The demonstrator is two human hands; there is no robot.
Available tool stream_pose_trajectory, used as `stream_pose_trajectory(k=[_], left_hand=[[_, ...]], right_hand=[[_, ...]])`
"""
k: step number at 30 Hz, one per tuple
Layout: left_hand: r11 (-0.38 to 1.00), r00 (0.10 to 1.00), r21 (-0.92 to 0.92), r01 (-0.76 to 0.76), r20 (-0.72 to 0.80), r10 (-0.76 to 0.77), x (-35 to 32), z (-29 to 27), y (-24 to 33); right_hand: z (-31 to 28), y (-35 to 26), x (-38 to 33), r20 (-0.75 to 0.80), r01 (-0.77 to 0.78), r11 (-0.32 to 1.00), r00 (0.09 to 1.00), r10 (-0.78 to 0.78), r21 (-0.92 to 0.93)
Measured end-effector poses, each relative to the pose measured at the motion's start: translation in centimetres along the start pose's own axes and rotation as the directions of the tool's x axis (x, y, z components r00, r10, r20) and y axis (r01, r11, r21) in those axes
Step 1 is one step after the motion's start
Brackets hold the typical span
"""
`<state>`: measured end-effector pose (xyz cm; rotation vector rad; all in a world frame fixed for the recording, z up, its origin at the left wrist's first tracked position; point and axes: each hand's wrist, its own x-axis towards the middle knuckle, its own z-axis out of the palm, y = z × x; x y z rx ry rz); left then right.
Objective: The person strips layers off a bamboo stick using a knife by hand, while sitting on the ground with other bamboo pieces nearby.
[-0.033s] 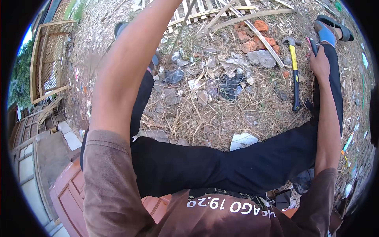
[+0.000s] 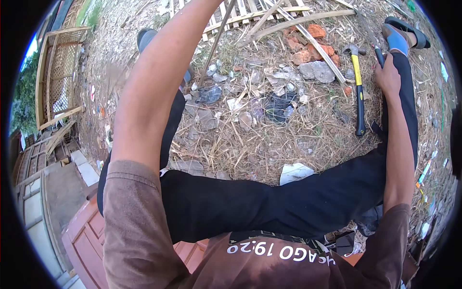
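My left arm (image 2: 149,91) reaches up past the top edge, so my left hand is out of view. Beside that forearm a thin dark strip (image 2: 219,41) slants down to the ground; whether I hold its upper end is hidden. At the far right, over my lower leg, my right hand (image 2: 389,77) is closed round the dark handle of a long, narrow-bladed tool (image 2: 368,32). Its blade points away and to the left, toward the wooden strips. A claw hammer (image 2: 358,91) with a yellow and black handle lies on the ground just left of my right hand.
Wooden slats (image 2: 250,17) and a curved strip (image 2: 308,19) lie ahead. Orange brick pieces (image 2: 315,45) and a grey stone (image 2: 317,71) sit near them. Dry straw and rubble lie between my legs. A lattice frame (image 2: 60,79) stands far left, a reddish panelled door (image 2: 86,231) near left.
The narrow blade now shows clearly, pointing away and to the left from my right hand; before, it was barely visible. The dark strip by my left arm has shifted slightly. The hammer stays put.
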<state>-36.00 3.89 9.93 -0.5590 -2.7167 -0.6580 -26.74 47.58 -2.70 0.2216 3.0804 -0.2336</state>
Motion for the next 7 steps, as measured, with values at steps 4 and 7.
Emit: stream_pose_trajectory(k=[4,7], left_hand=[[0.928,0.933,-0.127,0.349,0.134,-0.332,-1.2,2.0,-0.4],[0.913,0.911,-0.121,0.391,0.196,-0.364,-1.8,3.4,-1.6]], right_hand=[[1.5,0.8,0.3,-0.08,0.117,0.981,0.988,-0.13,-0.156],[2.8,0.9,0.4,-0.1,0.12,0.974,0.985,-0.141,-0.193]])
